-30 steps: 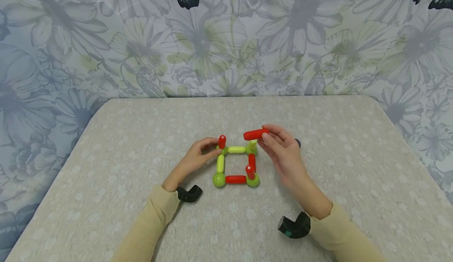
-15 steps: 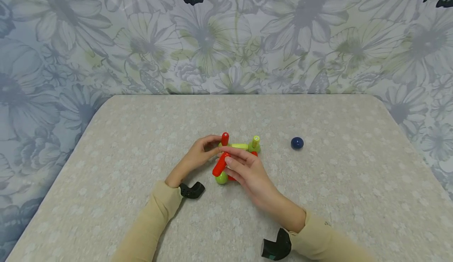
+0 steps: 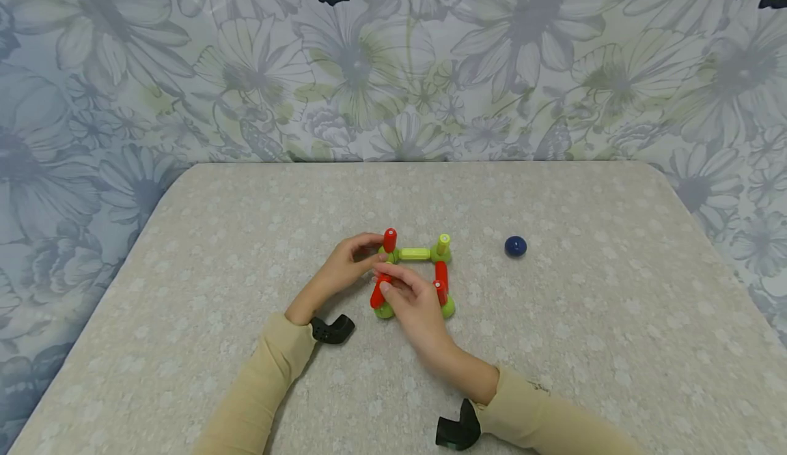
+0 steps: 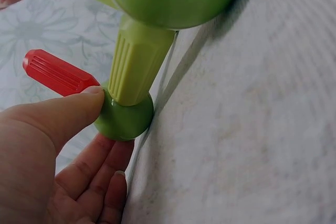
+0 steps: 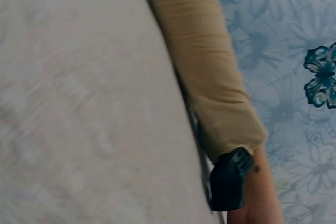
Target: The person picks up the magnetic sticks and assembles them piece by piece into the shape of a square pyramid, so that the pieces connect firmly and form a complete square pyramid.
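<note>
A square frame of rods and green balls sits on the table in the head view. At its back left corner, my left hand (image 3: 347, 267) grips a green ball (image 4: 126, 121) between thumb and fingers. A red rod (image 3: 390, 240) stands up from that ball. My right hand (image 3: 421, 311) pinches another red rod (image 3: 377, 296), slanted, its lower end right at the front left green ball (image 3: 384, 312). A lime rod (image 4: 139, 61) joins the two left balls in the left wrist view. The right hand hides the frame's front side.
Upright rods, one lime (image 3: 443, 242) and one red (image 3: 439, 293), rise from the right corners. A dark blue ball (image 3: 515, 246) lies to the right on the patterned tablecloth (image 3: 584, 291). A flowered wall (image 3: 393, 86) stands behind the table.
The right hand has carried its red rod from the back right corner leftward and down to the front left ball. The left hand stays at the back left ball.
</note>
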Demonstrator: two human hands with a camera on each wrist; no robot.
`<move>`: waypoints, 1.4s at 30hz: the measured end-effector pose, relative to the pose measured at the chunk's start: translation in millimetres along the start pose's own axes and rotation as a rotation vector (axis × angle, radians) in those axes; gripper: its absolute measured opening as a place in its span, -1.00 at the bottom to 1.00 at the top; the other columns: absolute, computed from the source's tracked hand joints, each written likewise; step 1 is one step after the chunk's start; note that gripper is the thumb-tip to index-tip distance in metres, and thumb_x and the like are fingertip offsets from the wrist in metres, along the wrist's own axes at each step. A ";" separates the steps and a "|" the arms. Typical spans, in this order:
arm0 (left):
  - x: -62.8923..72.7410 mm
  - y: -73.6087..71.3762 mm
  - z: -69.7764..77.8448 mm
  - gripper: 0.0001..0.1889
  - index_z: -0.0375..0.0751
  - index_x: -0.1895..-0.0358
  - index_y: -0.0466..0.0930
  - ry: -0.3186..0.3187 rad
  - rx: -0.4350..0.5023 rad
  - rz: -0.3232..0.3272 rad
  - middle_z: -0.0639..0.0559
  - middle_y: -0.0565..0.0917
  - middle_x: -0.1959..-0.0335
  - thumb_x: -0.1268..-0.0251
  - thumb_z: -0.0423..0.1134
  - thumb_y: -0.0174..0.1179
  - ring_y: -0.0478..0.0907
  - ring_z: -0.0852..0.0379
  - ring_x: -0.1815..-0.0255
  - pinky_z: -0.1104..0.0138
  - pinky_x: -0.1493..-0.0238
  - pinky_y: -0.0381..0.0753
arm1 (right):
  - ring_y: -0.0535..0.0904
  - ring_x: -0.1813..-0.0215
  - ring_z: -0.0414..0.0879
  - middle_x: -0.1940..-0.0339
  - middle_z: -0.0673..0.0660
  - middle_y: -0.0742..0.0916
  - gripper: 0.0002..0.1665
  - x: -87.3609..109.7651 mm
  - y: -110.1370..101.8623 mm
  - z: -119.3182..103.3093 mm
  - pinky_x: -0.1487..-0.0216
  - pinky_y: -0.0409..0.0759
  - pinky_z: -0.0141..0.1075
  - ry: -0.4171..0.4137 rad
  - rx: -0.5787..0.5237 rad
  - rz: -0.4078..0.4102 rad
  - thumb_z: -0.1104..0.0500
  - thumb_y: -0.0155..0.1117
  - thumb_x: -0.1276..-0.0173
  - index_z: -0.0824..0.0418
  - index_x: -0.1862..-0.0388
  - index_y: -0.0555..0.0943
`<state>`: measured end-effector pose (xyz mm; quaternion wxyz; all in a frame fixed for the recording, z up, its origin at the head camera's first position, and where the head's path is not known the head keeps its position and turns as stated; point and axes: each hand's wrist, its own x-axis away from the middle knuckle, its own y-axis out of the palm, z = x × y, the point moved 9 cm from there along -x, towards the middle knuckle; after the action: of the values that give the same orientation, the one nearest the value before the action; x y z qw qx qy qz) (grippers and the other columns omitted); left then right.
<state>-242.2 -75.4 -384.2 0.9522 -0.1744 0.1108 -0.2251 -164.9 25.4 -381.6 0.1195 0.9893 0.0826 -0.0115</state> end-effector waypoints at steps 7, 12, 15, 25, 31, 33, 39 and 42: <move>-0.7 -0.3 0.2 -0.70 -0.55 -0.04 0.49 0.006 -0.001 0.003 -0.34 0.55 0.01 -0.25 -0.49 0.15 0.47 -0.23 0.02 0.00 -0.04 0.40 | 0.46 -0.16 0.09 -0.08 0.27 0.57 -0.64 1.9 1.3 -9.5 -0.14 0.40 -0.24 -0.230 0.068 0.022 0.52 0.09 -0.31 0.47 -0.10 0.50; -0.1 -0.5 -0.8 -0.69 -0.57 -0.05 0.48 -0.001 0.005 0.002 -0.36 0.54 0.00 -0.25 -0.52 0.13 0.46 -0.25 -0.01 -0.02 -0.07 0.38 | 0.46 -0.16 0.06 -0.09 0.29 0.56 -0.63 3.8 2.1 -17.0 -0.14 0.40 -0.21 -0.350 0.117 0.035 0.53 0.09 -0.30 0.47 -0.10 0.49; 0.1 -0.4 0.2 -0.69 -0.57 -0.04 0.48 -0.003 -0.003 0.003 -0.36 0.54 0.00 -0.25 -0.52 0.13 0.46 -0.24 0.00 -0.01 -0.06 0.39 | 0.47 -0.15 0.06 -0.08 0.29 0.56 -0.62 3.7 2.3 -17.6 -0.13 0.40 -0.21 -0.368 0.135 0.033 0.53 0.10 -0.30 0.46 -0.10 0.50; -3.8 1.0 -17.9 -0.69 -0.55 -0.05 0.48 0.008 -0.015 0.009 -0.34 0.54 -0.01 -0.26 -0.49 0.15 0.46 -0.23 -0.02 -0.03 -0.07 0.38 | 0.46 -0.16 0.04 -0.08 0.26 0.56 -0.61 2.4 2.3 -13.2 -0.15 0.39 -0.21 -0.344 0.155 0.029 0.55 0.10 -0.28 0.45 -0.10 0.50; -7.4 1.6 -33.5 -0.68 -0.47 -0.08 0.50 0.020 -0.010 0.014 -0.24 0.56 -0.01 -0.27 -0.45 0.16 0.49 -0.10 0.00 0.09 -0.05 0.40 | 0.44 -0.19 0.09 -0.10 0.34 0.55 -0.61 4.3 1.5 -27.7 -0.20 0.33 -0.19 -0.365 0.146 0.008 0.53 0.10 -0.30 0.46 -0.12 0.47; -7.0 1.4 -32.2 -0.69 -0.45 -0.06 0.51 0.027 -0.019 0.015 -0.18 0.58 0.01 -0.27 -0.44 0.17 0.49 -0.03 0.04 0.17 -0.02 0.42 | 0.43 -0.19 0.12 -0.10 0.37 0.54 -0.60 6.1 0.2 -39.7 -0.21 0.31 -0.17 -0.371 0.136 -0.013 0.51 0.10 -0.31 0.46 -0.14 0.46; 3.4 -4.0 -2.2 -0.66 -0.48 -0.11 0.46 0.021 0.000 -0.004 -0.29 0.53 -0.03 -0.29 -0.46 0.14 0.47 -0.18 0.00 0.05 -0.03 0.42 | 0.47 -0.15 0.06 -0.07 0.37 0.55 -0.66 10.2 -29.9 -67.8 -0.17 0.36 -0.18 -0.355 0.157 -0.006 0.46 0.12 -0.33 0.45 -0.10 0.48; 10.2 -14.5 3.7 -0.65 -0.42 -0.14 0.45 0.031 -0.033 0.044 -0.30 0.51 -0.06 -0.30 -0.44 0.13 0.46 -0.16 -0.04 0.03 -0.03 0.42 | 0.49 -0.13 0.04 -0.05 0.37 0.56 -0.67 9.2 -59.6 -68.3 -0.13 0.40 -0.22 -0.305 0.193 0.034 0.42 0.14 -0.34 0.43 -0.08 0.50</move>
<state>-237.9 -91.2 -376.6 0.9521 -0.1840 0.1332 -0.2048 -165.5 100.2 -329.6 0.0352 0.9843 0.0453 -0.1671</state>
